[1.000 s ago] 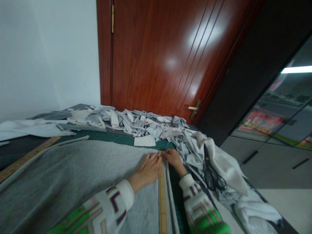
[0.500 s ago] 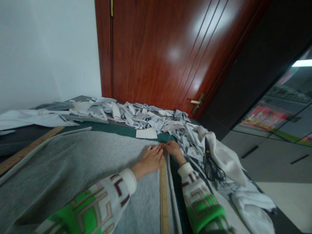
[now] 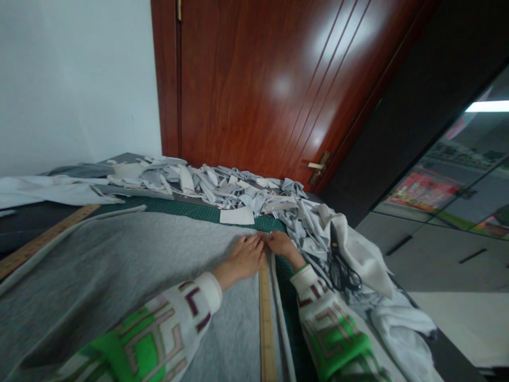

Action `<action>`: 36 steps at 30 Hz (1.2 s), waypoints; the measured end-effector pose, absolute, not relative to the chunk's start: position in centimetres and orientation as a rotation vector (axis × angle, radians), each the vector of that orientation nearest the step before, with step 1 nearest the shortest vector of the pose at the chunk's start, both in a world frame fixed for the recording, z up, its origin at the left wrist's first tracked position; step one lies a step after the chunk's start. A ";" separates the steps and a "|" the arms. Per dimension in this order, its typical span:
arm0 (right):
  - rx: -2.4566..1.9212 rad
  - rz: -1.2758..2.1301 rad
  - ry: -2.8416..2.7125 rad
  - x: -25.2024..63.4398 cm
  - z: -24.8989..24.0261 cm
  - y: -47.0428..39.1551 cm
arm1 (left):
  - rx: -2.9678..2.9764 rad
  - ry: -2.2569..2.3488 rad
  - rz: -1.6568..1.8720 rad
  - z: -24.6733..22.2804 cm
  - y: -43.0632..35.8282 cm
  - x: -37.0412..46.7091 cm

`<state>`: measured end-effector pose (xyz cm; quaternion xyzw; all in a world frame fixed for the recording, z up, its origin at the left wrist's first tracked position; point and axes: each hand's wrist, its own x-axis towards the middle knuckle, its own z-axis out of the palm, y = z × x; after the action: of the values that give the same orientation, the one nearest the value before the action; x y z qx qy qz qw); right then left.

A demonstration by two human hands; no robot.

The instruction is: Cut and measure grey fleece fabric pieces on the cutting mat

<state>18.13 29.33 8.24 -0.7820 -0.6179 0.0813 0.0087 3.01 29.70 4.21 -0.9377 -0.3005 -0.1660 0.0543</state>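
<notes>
Grey fabric [image 3: 170,254] lies spread over a green cutting mat [image 3: 191,211]. Along its right side runs a wooden ruler [image 3: 267,318], close to the fabric's folded edge. My left hand [image 3: 246,255] lies flat, fingers stretched, across the fabric and the far end of the ruler. Just right of the ruler's far end is my right hand [image 3: 281,244], its fingers pinched together by the fabric's corner. Whatever sits between those fingertips is too small to make out. The fingertips of both hands nearly meet.
Cut fabric scraps [image 3: 210,185] are heaped along the back and right. Black scissors [image 3: 338,265] rest on the right-hand heap. A white piece [image 3: 237,216] lies on the mat's far edge. Another wooden ruler [image 3: 47,239] is at left. Behind stands a brown door [image 3: 246,79].
The camera view has shifted slightly. Both hands stay at the ruler's far end, with only a slight movement of the right fingers.
</notes>
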 end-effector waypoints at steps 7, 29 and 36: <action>-2.387 0.315 -2.085 17.6 9.0 26.6 | -2.861 -0.873 -0.467 4.4 29.8 2.9; -2.322 0.390 -2.189 15.7 9.8 20.4 | -2.873 -0.897 -0.420 5.2 29.5 2.9; -2.346 0.341 -2.211 14.9 10.0 19.0 | -2.872 -0.903 -0.421 5.0 29.5 2.9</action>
<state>14.95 19.02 9.96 -0.7227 -0.6813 0.1050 -0.0500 2.91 29.55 5.05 -0.9435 -0.2968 -0.1384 0.0510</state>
